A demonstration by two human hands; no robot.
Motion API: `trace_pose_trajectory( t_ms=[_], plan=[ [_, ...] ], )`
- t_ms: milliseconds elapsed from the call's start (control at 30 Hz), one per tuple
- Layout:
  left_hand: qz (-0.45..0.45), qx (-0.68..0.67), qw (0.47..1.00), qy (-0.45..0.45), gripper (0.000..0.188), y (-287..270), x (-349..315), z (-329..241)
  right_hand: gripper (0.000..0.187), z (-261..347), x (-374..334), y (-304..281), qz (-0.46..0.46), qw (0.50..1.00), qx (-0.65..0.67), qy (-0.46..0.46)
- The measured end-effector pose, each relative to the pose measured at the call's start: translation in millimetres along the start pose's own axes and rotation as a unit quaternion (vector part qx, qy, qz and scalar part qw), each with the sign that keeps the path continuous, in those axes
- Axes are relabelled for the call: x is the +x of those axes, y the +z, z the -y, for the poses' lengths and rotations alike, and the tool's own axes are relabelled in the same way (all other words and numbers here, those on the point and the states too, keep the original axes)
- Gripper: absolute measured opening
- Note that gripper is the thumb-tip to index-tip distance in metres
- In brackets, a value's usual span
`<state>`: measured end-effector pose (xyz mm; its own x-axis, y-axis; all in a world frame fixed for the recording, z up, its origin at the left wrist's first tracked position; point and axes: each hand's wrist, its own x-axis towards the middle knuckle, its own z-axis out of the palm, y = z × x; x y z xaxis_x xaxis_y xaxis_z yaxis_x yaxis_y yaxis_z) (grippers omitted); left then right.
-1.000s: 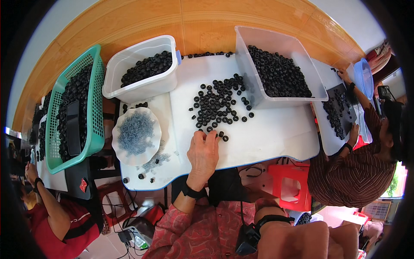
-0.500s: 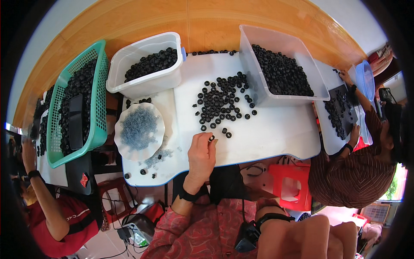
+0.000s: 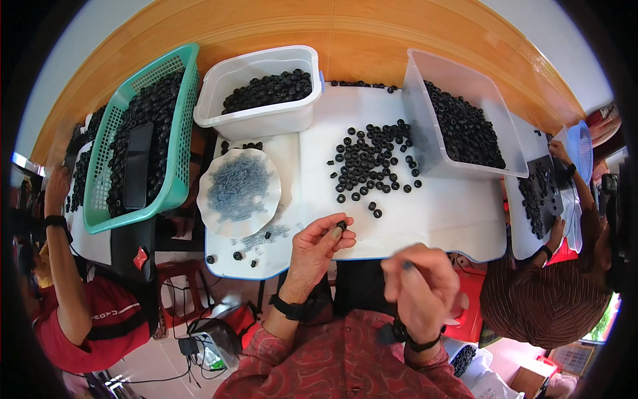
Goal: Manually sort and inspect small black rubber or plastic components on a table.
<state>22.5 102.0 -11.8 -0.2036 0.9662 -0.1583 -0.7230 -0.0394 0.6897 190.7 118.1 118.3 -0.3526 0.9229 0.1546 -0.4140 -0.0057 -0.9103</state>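
Over the table's near edge, my left hand (image 3: 319,249) pinches a small black ring-shaped piece (image 3: 341,225) between thumb and fingers. To its right, my right hand (image 3: 424,287) is raised, curled and smeared by motion. A dark grey-blue spot shows at its fingertips; what it is cannot be made out. Beyond the hands, many loose black rings (image 3: 373,156) lie spread on the white table (image 3: 438,223), two of them (image 3: 377,213) a little apart on the near side. Left of them stands a white scalloped plate (image 3: 207,214) heaped with tiny grey-blue translucent pieces (image 3: 239,185).
At the back are a white tub (image 3: 266,123) and a clear bin (image 3: 455,163), both holding black rings. A green basket (image 3: 136,216) at left holds more, with a phone (image 3: 138,166) on top. Co-workers sit left and right; a red stool (image 3: 468,299) stands beside me.
My right hand has come up from the lower right toward the left hand. My left hand, still pinching the black ring, has turned and moved nearer me. The whole view has shifted.
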Motion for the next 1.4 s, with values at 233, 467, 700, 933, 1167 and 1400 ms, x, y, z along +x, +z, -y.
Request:
trace_pose_trajectory(
  t_ms=[233, 467, 700, 933, 1167, 1400],
  plan=[
    [0.018, -0.056, 0.998, -0.018, 0.029, -5, -5, -1, 0.022, -66, 7, -21, -0.061, 0.982, -0.123, 0.128],
    [-0.05, 0.125, 0.991, 0.002, 0.026, -5, -7, 3, 0.022, -93, 10, -30, -0.06, 0.98, -0.14, 0.129],
    [-0.091, 0.56, 0.777, 0.273, 0.021, 1, 4, 11, 0.022, -100, 9, -34, -0.061, 0.976, -0.166, 0.125],
    [-0.073, 0.655, 0.699, 0.278, 0.029, 7, 4, 13, 0.019, -106, 8, -35, -0.057, 0.965, -0.248, 0.07],
    [-0.089, 0.63, 0.713, 0.295, 0.029, 8, -4, 8, 0.019, -117, 5, -35, -0.055, 0.954, -0.291, 0.04],
    [-0.183, 0.673, 0.647, 0.309, 0.028, -22, -20, -13, 0.018, -119, 4, -40, -0.049, 0.943, -0.328, 0.016]
  ],
)
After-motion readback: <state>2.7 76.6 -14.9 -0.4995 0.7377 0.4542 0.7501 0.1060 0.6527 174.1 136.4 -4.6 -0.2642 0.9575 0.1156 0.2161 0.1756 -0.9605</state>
